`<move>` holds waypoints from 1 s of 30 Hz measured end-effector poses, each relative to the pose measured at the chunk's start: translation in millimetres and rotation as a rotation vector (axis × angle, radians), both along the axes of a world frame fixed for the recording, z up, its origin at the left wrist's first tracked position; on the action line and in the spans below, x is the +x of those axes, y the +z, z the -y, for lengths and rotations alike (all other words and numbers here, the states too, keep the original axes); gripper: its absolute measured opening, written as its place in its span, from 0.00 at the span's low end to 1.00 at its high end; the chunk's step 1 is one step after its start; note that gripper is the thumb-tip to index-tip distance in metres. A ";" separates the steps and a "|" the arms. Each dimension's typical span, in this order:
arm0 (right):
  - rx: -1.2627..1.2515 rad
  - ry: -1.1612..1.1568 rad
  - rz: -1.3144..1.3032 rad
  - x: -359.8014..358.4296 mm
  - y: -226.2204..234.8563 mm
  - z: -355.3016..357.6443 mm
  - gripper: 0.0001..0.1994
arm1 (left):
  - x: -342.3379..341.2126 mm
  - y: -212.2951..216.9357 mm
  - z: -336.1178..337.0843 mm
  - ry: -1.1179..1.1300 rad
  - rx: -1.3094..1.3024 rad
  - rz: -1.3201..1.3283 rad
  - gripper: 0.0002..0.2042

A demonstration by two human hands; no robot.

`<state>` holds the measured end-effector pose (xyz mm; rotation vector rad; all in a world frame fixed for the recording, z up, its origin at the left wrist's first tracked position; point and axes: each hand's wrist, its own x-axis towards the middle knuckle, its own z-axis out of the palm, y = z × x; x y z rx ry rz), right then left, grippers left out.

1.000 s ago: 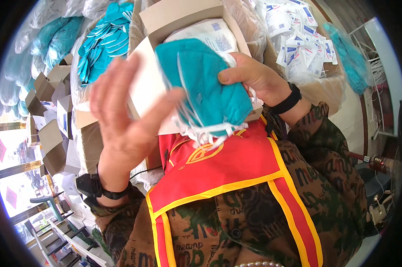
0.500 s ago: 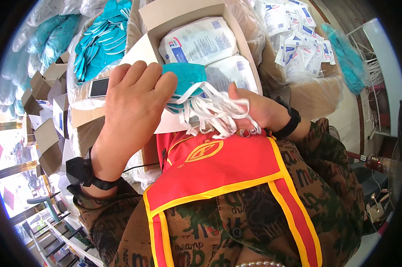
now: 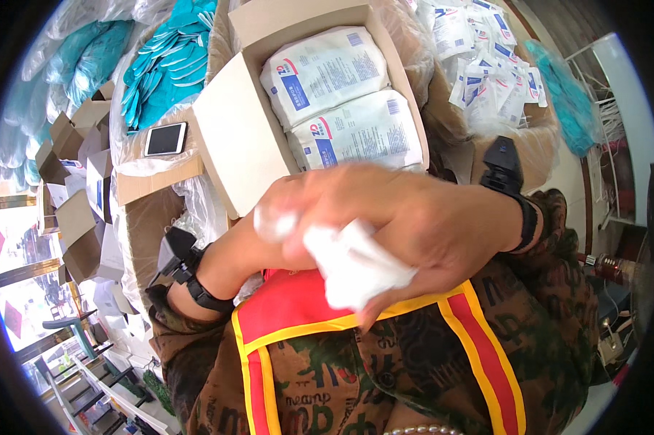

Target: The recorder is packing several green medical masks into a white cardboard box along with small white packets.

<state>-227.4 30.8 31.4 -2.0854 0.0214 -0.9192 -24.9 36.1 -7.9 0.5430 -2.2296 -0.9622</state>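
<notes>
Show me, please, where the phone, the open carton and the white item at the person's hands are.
Phone (image 3: 165,139): head view, on the middle of its screen.
Open carton (image 3: 241,138): head view, on its bare left flap.
White item (image 3: 354,264): head view, on its blurred middle.

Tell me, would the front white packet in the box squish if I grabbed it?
Probably, because the front white packet looks plump and creased. It likely won't roll if pushed, since it lies broad side up, close beside the back packet.
</notes>
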 end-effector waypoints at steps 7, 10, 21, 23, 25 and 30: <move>0.391 0.368 -0.204 -24.3 19.4 -17.9 0.13 | 14.2 61.4 -19.4 -0.087 -0.280 0.471 0.10; 0.599 0.315 -0.209 -58.0 33.5 -24.6 0.12 | 33.5 85.7 -33.6 -0.101 -0.280 0.543 0.09; 0.965 -0.177 -0.428 -92.4 34.8 -6.4 0.13 | 59.4 73.3 -10.3 0.261 -0.423 0.625 0.15; 1.068 -0.195 -0.101 -76.1 0.5 8.7 0.16 | 47.8 70.8 4.1 0.353 -0.526 0.646 0.14; 1.228 -0.184 0.019 -67.6 -19.0 25.0 0.18 | 38.1 70.7 6.7 0.408 -0.587 0.670 0.14; 1.270 -0.230 0.100 -41.9 -55.8 50.2 0.22 | 24.4 76.7 13.2 0.429 -0.752 0.729 0.12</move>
